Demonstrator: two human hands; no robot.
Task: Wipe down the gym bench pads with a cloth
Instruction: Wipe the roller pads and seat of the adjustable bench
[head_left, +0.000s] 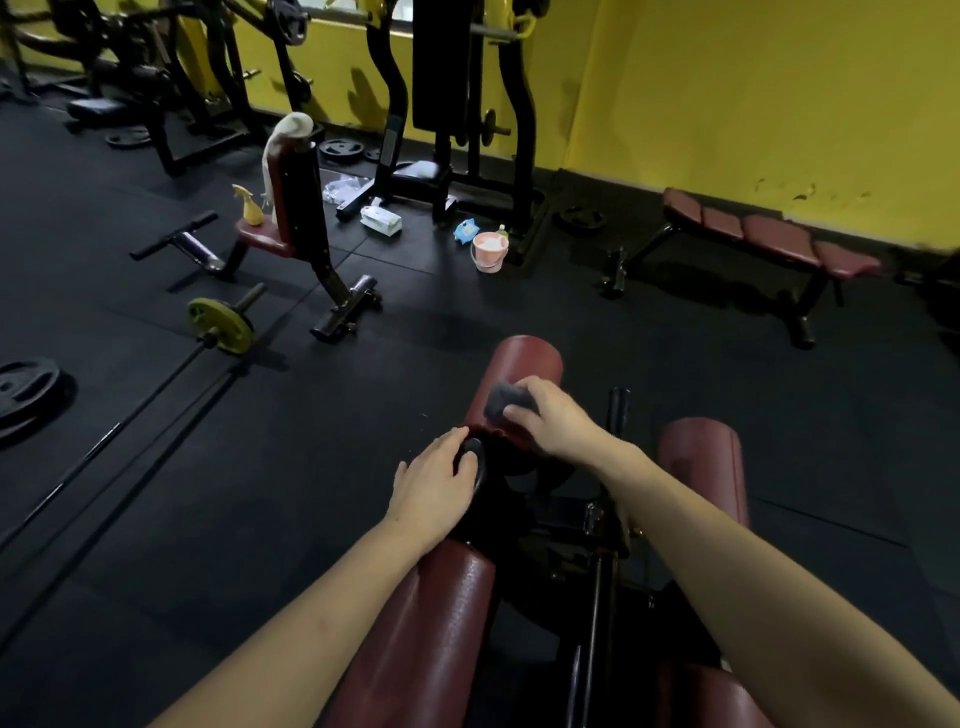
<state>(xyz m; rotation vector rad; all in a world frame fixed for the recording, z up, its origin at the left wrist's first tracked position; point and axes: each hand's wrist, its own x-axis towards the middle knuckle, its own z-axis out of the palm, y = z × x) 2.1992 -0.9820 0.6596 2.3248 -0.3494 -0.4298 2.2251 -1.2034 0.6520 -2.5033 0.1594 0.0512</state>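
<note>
head view: open black rubber floor (467, 322) stretches ahead of the maroon roller pads. a pink bucket (489, 252) sits beyond, something pale inside. right hand (553, 415) clutches the dark grey cloth (506, 402) against the far roller pad (524, 371); left hand (436, 491), fingers straight, rests on the black end cap (475, 462).
</note>
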